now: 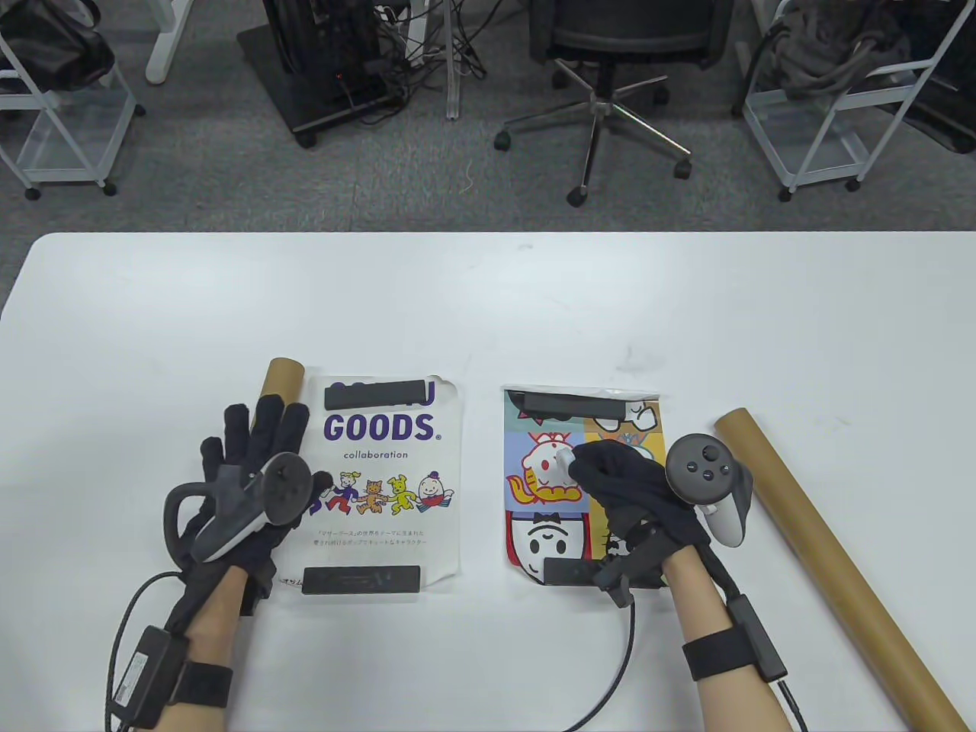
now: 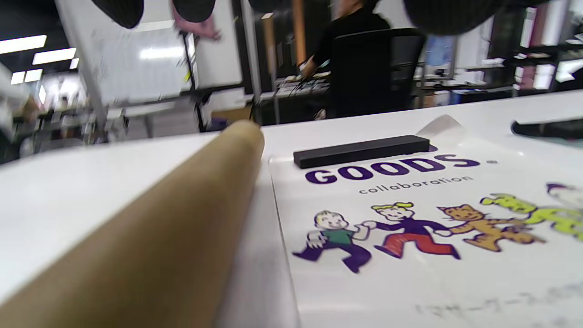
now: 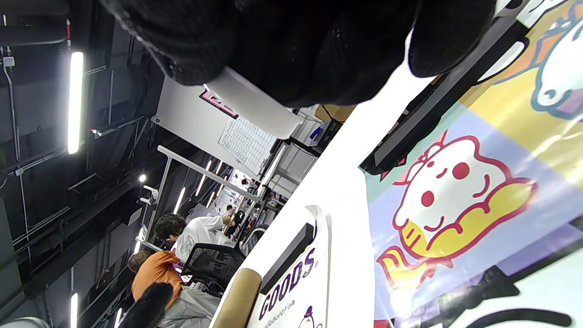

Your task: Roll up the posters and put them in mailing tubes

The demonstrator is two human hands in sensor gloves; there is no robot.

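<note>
Table view shows the left hand point(image 1: 255, 488) spread flat over a cardboard tube point(image 1: 276, 378) beside the GOODS poster point(image 1: 385, 488), and the right hand point(image 1: 633, 488) curled above the cartoon poster point(image 1: 549, 488). Only the wrist views show seated people point(image 3: 182, 241) in the background.

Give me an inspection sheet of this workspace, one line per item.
Surface: white table, a few faint scuff marks.
Job's things: GOODS poster and cartoon poster lie flat, each under black bars at top and bottom; left tube beside the GOODS poster; right tube lies diagonally at the right.
Clutter: nothing seen.
Grippers: left hand fingers straight over the left tube; right hand fingers curled above the cartoon poster, hold unclear.
Cables: glove leads trail from both wrists; tangled cables on the floor beyond.
Surroundings: office chair, wheeled carts, people at desks.
</note>
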